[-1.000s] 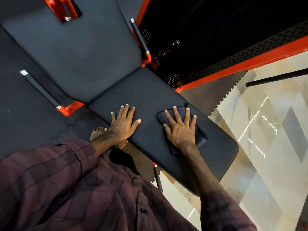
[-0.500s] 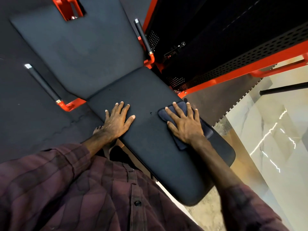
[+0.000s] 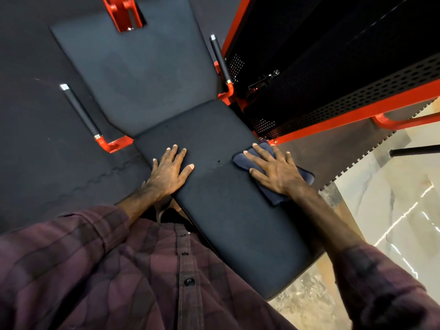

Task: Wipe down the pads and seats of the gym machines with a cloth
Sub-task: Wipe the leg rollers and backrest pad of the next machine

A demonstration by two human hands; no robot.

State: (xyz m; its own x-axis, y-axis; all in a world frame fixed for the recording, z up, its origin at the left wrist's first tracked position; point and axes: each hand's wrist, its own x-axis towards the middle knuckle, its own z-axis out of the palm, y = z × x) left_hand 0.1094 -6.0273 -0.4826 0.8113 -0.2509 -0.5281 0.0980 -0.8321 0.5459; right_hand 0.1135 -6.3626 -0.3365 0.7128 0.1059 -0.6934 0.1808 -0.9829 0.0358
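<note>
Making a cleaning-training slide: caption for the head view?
Right hand presses a cloth flat on the seat; left hand braces beside it.

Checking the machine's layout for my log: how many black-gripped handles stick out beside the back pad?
2. One handle is left of the back pad, over the dark floor; the other handle is on its right edge, by the perforated guard. More may lie out of frame.

Dim light is falling here; glare is streaking the pale floor (image 3: 402, 210) beyond the right hand (image 3: 278, 173), edges bending.
</note>
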